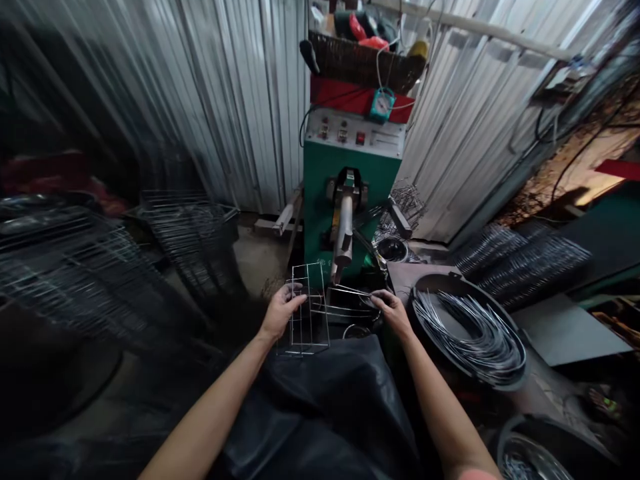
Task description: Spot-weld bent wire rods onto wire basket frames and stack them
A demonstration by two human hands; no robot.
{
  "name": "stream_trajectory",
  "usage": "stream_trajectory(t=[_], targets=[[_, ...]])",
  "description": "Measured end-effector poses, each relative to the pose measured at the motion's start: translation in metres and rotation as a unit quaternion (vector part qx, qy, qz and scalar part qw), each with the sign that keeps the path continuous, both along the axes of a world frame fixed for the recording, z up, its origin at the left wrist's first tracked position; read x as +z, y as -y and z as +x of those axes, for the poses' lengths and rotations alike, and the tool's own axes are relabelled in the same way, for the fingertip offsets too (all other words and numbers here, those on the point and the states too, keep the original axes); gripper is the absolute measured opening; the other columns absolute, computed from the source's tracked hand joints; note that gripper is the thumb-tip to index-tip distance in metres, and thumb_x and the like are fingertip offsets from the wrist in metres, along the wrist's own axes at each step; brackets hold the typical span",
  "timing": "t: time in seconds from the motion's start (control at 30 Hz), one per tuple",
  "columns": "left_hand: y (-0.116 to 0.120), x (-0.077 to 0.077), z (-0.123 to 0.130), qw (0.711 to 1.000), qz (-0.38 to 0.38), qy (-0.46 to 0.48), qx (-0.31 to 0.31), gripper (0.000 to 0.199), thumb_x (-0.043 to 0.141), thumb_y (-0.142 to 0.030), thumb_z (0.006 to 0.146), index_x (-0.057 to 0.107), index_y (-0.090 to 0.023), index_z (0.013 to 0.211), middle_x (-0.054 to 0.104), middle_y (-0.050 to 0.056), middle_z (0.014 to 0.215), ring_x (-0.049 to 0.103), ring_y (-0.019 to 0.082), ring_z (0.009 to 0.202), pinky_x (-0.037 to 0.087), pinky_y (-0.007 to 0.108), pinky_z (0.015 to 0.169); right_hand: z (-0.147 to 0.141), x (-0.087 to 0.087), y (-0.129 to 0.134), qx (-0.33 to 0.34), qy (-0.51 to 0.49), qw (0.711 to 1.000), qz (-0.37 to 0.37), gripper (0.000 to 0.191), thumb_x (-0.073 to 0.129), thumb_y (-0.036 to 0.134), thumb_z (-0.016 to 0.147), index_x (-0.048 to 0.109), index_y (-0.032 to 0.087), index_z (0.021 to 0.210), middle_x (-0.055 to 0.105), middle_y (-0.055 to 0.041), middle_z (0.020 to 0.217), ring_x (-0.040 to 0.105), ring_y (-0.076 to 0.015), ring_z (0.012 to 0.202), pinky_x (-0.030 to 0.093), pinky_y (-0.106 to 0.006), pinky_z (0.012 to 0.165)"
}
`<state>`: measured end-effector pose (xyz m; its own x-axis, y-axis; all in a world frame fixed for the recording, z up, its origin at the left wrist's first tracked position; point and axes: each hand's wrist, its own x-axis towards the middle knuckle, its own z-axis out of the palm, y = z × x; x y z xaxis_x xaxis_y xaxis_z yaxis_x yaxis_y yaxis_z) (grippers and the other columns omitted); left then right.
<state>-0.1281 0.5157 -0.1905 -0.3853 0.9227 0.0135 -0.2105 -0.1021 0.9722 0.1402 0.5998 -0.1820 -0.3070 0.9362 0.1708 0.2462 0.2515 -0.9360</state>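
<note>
A small rectangular wire frame (311,322) stands upright over my lap, with my left hand (286,308) closed on its left side. My right hand (390,308) pinches the right end of a thin metal wire (353,291), whose other end reaches left to the tip of the machine's arm (342,250). Further thin wires run between the frame and my right hand; whether they join the frame I cannot tell. The green spot welder (320,200) stands straight ahead, its arm pointing down toward me.
To my right, a round black tub (467,327) holds a bundle of curved wires. Blurred stacks of wire racks (75,267) stand at the left. A dark apron (330,400) covers my lap. A box of odds and ends (363,57) sits atop the machine, against corrugated metal walls.
</note>
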Motion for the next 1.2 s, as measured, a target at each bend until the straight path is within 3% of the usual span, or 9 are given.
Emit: stream_trajectory(t=[0.23,0.33,0.47,0.6,0.77,0.9,1.03,1.2], targets=[[-0.022,-0.008,-0.01,1.0,0.014,0.018,-0.008,0.044,0.074,-0.031,0.059,0.057,-0.014,0.095,0.052,-0.005,0.064,0.042,0.006,0.054,0.032,0.018,0.052,0.001,-0.012,-0.009,-0.032,0.021,0.998,0.049,0.022,0.058,0.041,0.072,0.051,0.02,0.074,0.054,-0.0002,0.072,0.051,-0.0165,0.071,0.043,-0.027,0.068],[-0.022,-0.01,-0.007,1.0,0.002,0.005,-0.019,0.044,0.075,-0.032,0.058,0.058,-0.014,0.094,0.054,-0.003,0.068,0.044,0.006,0.055,0.033,0.019,0.053,0.008,-0.018,-0.009,-0.053,0.029,0.997,0.048,0.022,0.058,0.04,0.072,0.053,0.021,0.081,0.056,-0.0007,0.078,0.052,-0.017,0.075,0.044,-0.028,0.072],[-0.015,-0.016,0.002,1.0,-0.02,0.015,-0.015,0.045,0.076,-0.033,0.056,0.059,-0.014,0.092,0.052,-0.004,0.064,0.042,0.006,0.053,0.032,0.018,0.05,0.013,-0.024,-0.002,0.008,0.049,0.999,0.004,0.025,0.058,0.042,0.074,0.059,0.02,0.086,0.061,-0.0013,0.082,0.056,-0.0186,0.082,0.044,-0.031,0.079],[-0.013,-0.02,0.01,0.999,-0.02,0.026,-0.021,0.046,0.077,-0.032,0.055,0.058,-0.014,0.093,0.053,-0.004,0.063,0.043,0.006,0.053,0.031,0.017,0.05,0.009,-0.024,0.005,0.052,0.083,0.995,0.014,0.024,0.058,0.042,0.076,0.061,0.019,0.081,0.062,-0.0014,0.08,0.057,-0.0186,0.081,0.044,-0.031,0.08],[-0.01,-0.022,0.011,1.0,-0.017,0.015,-0.019,0.044,0.076,-0.031,0.057,0.058,-0.014,0.093,0.051,-0.005,0.062,0.041,0.006,0.053,0.031,0.018,0.05,0.005,-0.021,0.008,0.016,0.059,0.996,0.07,0.019,0.055,0.036,0.076,0.06,0.019,0.081,0.062,-0.0028,0.083,0.057,-0.0186,0.082,0.044,-0.032,0.081],[-0.009,-0.021,0.01,1.0,-0.007,0.012,-0.021,0.043,0.076,-0.031,0.057,0.058,-0.014,0.092,0.052,-0.004,0.064,0.042,0.006,0.054,0.032,0.018,0.051,0.007,-0.019,0.005,-0.009,0.025,0.999,0.046,0.018,0.058,0.036,0.072,0.059,0.018,0.075,0.06,-0.0017,0.076,0.056,-0.0178,0.077,0.045,-0.031,0.078],[-0.013,-0.017,0.009,0.999,-0.013,0.028,-0.031,0.045,0.077,-0.03,0.055,0.059,-0.013,0.092,0.051,-0.005,0.063,0.041,0.005,0.053,0.03,0.018,0.05,0.006,-0.018,-0.004,-0.017,-0.004,1.0,0.01,0.026,0.061,0.041,0.07,0.063,0.017,0.08,0.064,-0.0031,0.081,0.058,-0.0189,0.082,0.045,-0.031,0.08],[-0.021,-0.015,0.011,0.997,-0.025,0.061,-0.048,0.046,0.078,-0.029,0.053,0.059,-0.013,0.092,0.051,-0.005,0.06,0.039,0.005,0.052,0.029,0.017,0.049,0.002,-0.022,-0.015,-0.008,0.015,0.999,0.046,0.025,0.06,0.041,0.074,0.067,0.018,0.081,0.066,-0.0049,0.084,0.06,-0.0198,0.083,0.045,-0.032,0.081]])
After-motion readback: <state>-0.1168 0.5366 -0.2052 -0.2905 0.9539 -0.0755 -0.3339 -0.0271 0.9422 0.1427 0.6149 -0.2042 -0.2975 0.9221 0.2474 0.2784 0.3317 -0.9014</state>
